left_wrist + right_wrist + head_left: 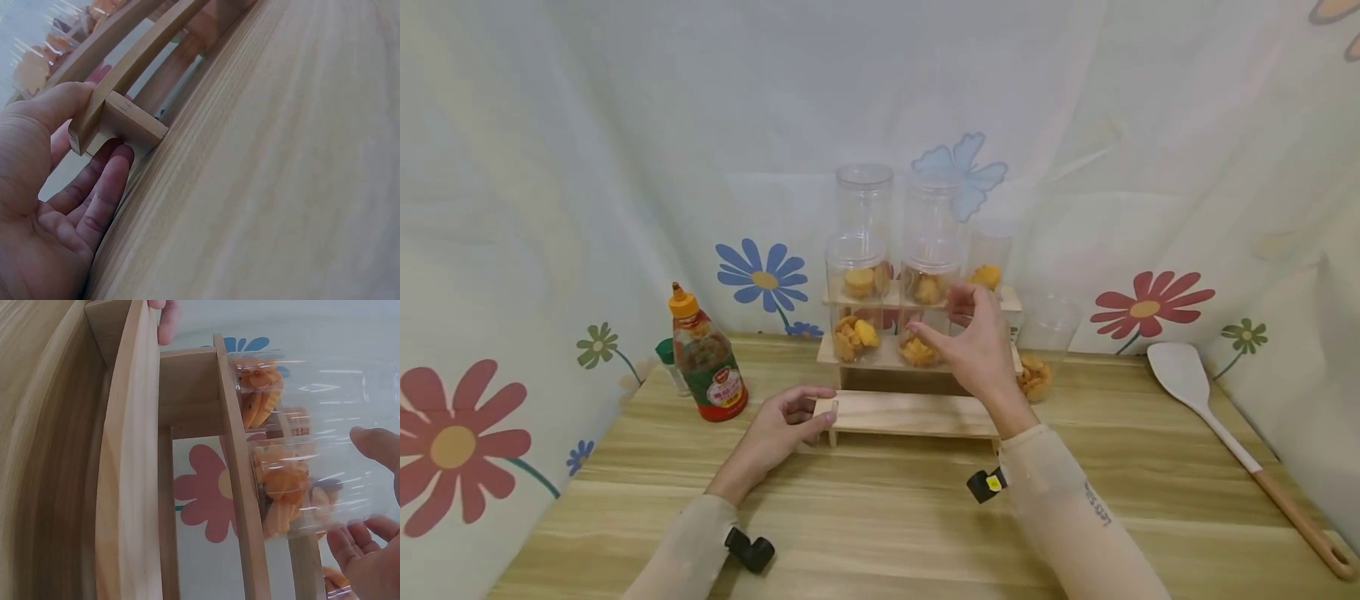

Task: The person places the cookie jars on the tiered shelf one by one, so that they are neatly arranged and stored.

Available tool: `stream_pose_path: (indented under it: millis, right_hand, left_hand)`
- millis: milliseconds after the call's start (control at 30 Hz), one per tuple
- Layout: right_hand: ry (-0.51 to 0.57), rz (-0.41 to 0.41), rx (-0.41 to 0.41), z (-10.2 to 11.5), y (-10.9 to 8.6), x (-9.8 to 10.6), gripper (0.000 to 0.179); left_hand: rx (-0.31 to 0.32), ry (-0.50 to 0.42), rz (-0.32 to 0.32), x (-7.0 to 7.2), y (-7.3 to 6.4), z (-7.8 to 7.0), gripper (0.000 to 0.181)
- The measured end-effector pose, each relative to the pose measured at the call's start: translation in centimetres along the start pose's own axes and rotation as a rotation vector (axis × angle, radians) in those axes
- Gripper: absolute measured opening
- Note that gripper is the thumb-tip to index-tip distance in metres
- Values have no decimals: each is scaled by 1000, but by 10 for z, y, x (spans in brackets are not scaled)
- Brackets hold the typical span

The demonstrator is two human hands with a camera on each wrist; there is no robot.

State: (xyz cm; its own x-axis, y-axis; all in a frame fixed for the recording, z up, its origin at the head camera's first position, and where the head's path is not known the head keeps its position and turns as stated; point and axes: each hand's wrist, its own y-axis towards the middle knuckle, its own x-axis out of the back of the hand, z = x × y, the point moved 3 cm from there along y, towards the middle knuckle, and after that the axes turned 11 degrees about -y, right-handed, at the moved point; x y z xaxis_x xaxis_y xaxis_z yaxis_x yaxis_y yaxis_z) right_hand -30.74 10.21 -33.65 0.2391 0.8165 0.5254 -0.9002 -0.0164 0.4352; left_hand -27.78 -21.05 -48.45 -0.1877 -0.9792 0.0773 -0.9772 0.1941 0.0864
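Observation:
My left hand [786,425] grips the left end of a low wooden riser [910,414], the front step of a tiered stand. In the left wrist view the thumb lies along its top board and the fingers curl beneath, by the leg [134,122]. My right hand [981,342] is around a clear plastic jar [284,487] of orange-yellow snack pieces, thumb on one side and fingertips on the other. That jar stands on the middle step [887,360], beside a similar jar [856,336]. How firmly the fingers press is hard to see.
More clear jars [865,204] stand on the back step. Another snack jar [1037,377] is on the table right of the stand. A red sauce bottle [718,379] and a green-capped shaker [672,367] are at left. A wooden-handled spatula [1183,379] lies at right.

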Motion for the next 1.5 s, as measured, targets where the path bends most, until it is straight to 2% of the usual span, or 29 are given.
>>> stream_pose_path:
  millis: [300, 400, 567, 800, 933, 1167, 1333, 1500]
  right_hand:
    - [-66, -18, 20, -5, -3, -3, 79]
    - [-81, -15, 20, -7, -5, -3, 88]
    - [-35, 2, 4, -13, -9, 5, 102]
    - [64, -20, 18, -21, -12, 28, 94]
    - [55, -52, 33, -26, -15, 43, 92]
    - [2, -148, 110, -37, -21, 81, 87]
    - [14, -215, 64, -49, -25, 106, 86]
    - [2, -246, -4, -64, -24, 119, 91]
  left_hand:
    - [9, 12, -6, 0, 1, -1, 41]
    - [11, 16, -1, -1, 0, -2, 42]
    - [9, 10, 11, -4, -2, -2, 42]
    - [4, -2, 9, -3, -1, -1, 42]
    - [-5, 4, 13, -2, -2, -2, 42]
    - [1, -5, 15, -2, -1, 1, 42]
    - [6, 3, 12, -2, -1, 2, 42]
    - [3, 11, 13, -2, -1, 0, 42]
